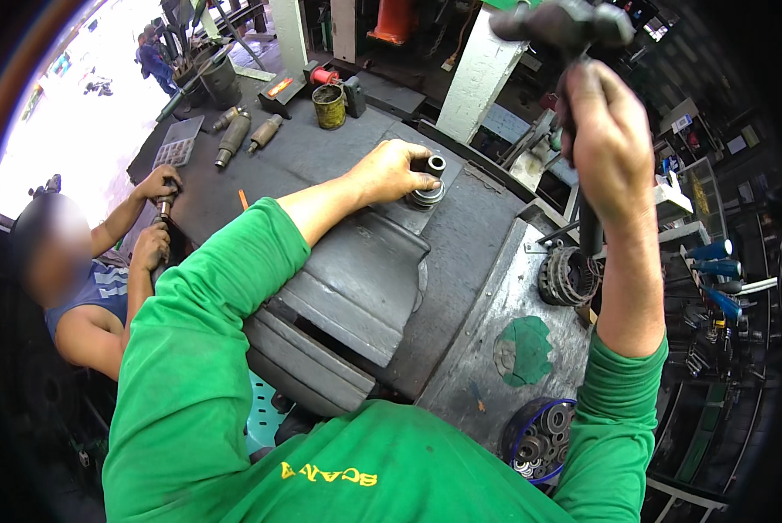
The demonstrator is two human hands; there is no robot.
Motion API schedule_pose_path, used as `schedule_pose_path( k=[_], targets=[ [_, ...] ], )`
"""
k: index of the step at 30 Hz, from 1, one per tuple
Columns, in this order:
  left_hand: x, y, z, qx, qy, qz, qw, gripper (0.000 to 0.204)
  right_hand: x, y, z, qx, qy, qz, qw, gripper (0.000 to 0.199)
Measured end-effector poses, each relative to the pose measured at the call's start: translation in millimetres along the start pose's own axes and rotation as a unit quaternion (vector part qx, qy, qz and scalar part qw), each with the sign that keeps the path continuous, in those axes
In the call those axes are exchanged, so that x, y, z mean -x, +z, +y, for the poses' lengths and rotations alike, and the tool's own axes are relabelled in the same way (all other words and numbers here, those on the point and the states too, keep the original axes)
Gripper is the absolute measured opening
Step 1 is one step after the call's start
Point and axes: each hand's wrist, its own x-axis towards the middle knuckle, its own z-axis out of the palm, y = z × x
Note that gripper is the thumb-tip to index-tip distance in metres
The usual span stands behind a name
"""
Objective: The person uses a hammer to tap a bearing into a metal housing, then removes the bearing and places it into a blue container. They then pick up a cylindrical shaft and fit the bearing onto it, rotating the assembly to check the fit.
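Steadying a short dark steel sleeve (432, 166) upright on a round bearing (426, 195) atop the grey metal bench (487, 235), left hand (393, 172) pinching it; right hand (609, 144) fisted around a raised black-headed hammer (565, 24); co-worker's hands (157, 185) far left.

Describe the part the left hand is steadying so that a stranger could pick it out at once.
Start at the big dark vise on the workbench. At its far end, the left hand steadies a short dark metal tube upright on a shiny ring-shaped bearing, unlike the cylinders lying flat farther back.
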Motion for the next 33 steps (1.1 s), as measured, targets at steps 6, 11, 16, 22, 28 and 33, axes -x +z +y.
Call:
schedule_pose_path(
  k=[6, 11, 16, 22, 28, 33],
  targets=[
    [2, 2, -1, -0.058, 0.029, 0.028, 0.998, 0.036, 27, 78, 17, 0.284, 0.285, -0.22, 0.889, 0.056],
    [-1, 1, -1, -0.026, 0.021, 0.01, 0.999, 0.034, 60, 55, 52, 0.235, 0.27, -0.167, 0.919, 0.051],
    [-2, 0, 3, -0.019, 0.059, 0.039, 0.997, 0.031, 153, 38, 60, 0.265, 0.308, -0.146, 0.902, 0.044],
    [-9, -16, -1, 0.069, 0.125, 0.125, 0.982, 0.03, 281, 35, 64, 0.27, 0.421, -0.178, 0.847, 0.041],
    [-6, -9, -13, -0.097, 0.125, 0.116, 0.981, 0.029, 347, 37, 48, 0.283, 0.447, -0.166, 0.832, 0.036],
    [-4, -8, -6, -0.233, 0.039, 0.035, 0.971, 0.049, 375, 38, 35, 0.336, 0.45, -0.165, 0.811, 0.034]
  ],
)
